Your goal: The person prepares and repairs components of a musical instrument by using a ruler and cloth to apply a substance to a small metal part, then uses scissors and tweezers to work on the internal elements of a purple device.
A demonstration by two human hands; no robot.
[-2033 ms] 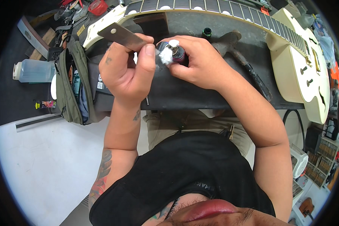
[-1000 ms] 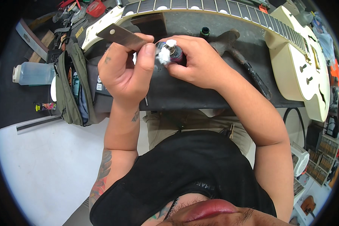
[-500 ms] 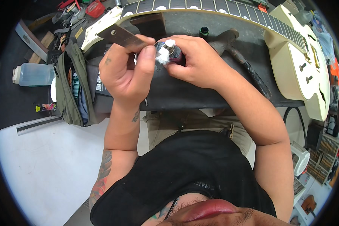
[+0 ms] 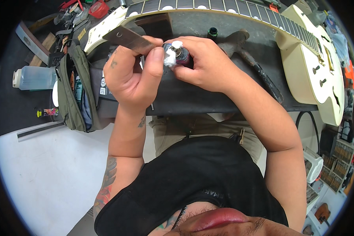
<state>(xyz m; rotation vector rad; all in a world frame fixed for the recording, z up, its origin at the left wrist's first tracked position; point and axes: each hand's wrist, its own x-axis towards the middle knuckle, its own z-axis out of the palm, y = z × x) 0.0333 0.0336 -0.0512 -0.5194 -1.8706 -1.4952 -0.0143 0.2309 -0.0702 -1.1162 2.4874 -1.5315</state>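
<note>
My left hand [image 4: 135,72] is closed, pinching a thin rectangular metal plate [image 4: 129,39] with a round hole, which slants up to the left. Wrapped in my right hand [image 4: 202,61] is a small dark bottle [image 4: 183,58], held upright. A wad of white cotton [image 4: 170,59] sits at the bottle's mouth, between the two hands. My left thumb and fingertip are right beside the cotton; I cannot tell if they touch it. A small dark cap [image 4: 212,32] stands on the bench beyond my right hand.
A cream guitar [image 4: 299,70] lies along the far and right side, its fretted neck [image 4: 208,7] crossing the back. Right of my hand lies a hammer [image 4: 259,70]. An open green bag [image 4: 76,90] and a clear bottle [image 4: 37,77] are at left.
Both hands stay almost in place. The metal plate has tilted slightly, and my left hand has shifted a touch to the right.
</note>
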